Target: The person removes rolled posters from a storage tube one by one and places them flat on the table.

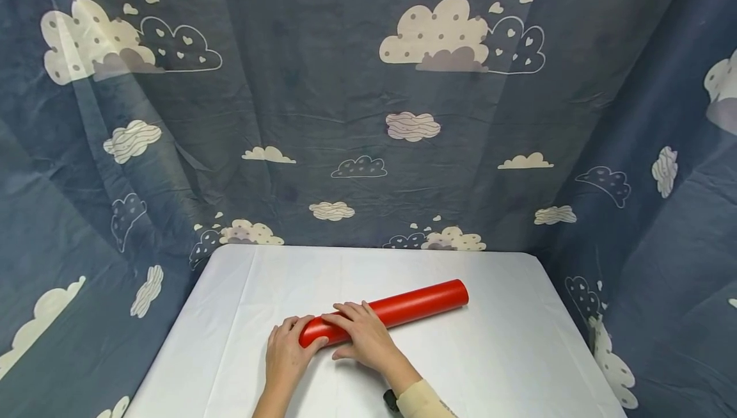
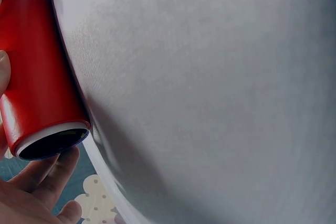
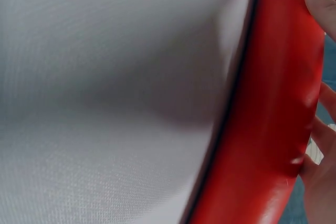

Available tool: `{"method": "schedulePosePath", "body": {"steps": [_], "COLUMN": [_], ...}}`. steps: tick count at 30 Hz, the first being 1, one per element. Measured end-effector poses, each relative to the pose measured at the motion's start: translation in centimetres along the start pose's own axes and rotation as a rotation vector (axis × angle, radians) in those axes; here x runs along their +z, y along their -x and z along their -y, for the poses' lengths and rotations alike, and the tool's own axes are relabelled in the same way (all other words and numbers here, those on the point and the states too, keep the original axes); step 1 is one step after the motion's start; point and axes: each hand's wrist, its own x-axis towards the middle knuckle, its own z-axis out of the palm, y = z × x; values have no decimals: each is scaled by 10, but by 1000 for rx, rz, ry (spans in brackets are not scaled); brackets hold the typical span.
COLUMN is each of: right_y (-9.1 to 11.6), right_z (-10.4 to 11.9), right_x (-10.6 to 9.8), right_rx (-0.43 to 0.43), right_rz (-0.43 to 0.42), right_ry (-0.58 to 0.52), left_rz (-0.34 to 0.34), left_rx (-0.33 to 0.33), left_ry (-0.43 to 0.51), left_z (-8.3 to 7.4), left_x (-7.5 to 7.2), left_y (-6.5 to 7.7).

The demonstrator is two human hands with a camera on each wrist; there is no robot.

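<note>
A long, glossy red tube [image 1: 418, 303] lies slantwise on the white tabletop, its right end farther away than its left. In the left wrist view, the tube's near end [image 2: 52, 139] has a white rim around a dark hollow. At that left end my left hand [image 1: 288, 352] grips the tube, fingers on the far side and thumb in front. My right hand [image 1: 366, 336] rests beside it, its fairly straight fingers laid across the top. The right wrist view shows fingertips [image 3: 310, 163] touching the tube's surface, with small dents there.
The white-covered table [image 1: 507, 354] has rounded back corners. Dark blue cloth [image 1: 322, 98] printed with clouds hangs behind and along both sides. A small black object [image 1: 391, 400] sits at my right wrist, beside a cream sleeve [image 1: 423, 400].
</note>
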Motion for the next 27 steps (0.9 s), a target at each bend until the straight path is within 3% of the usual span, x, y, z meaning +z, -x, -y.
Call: {"method": "schedulePosePath", "body": {"steps": [9,14,27], "right_y": [0,0,-6], "right_z": [1,1,11], "right_x": [4,11,26], "right_rx": [-2,-13,85], "right_rz": [-9,-61,-171], "right_ry": [40,80,48], "left_rz": [22,5,5], "left_rx": [-3,6,-6], "left_ry": [-1,0,10], "left_z": [-2,-2,-2], "left_x": [1,1,-1], "left_y": [0,1,1]}}
